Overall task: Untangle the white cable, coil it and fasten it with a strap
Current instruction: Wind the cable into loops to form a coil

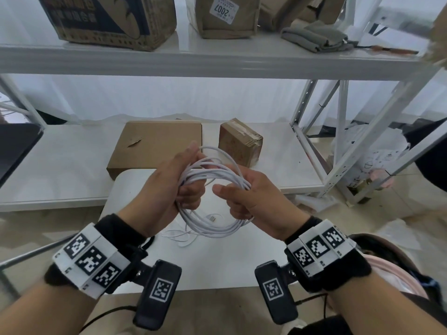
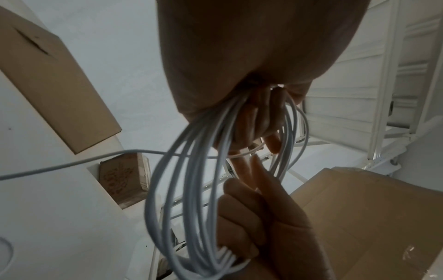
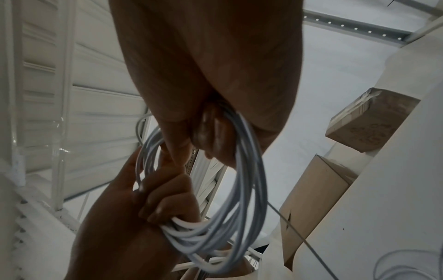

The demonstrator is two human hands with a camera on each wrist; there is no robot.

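A person's left hand (image 1: 169, 187) and right hand (image 1: 254, 197) held a white cable (image 1: 217, 172) wound into a loose coil above a white counter (image 1: 217, 262), fingers (image 2: 239, 223) of both hands curled around opposite sides of the loops. A loose tail (image 1: 183, 235) of the cable lay on the counter below, near a flat cardboard box (image 1: 154, 146) and a small taped box (image 1: 239, 143) on a shelf.
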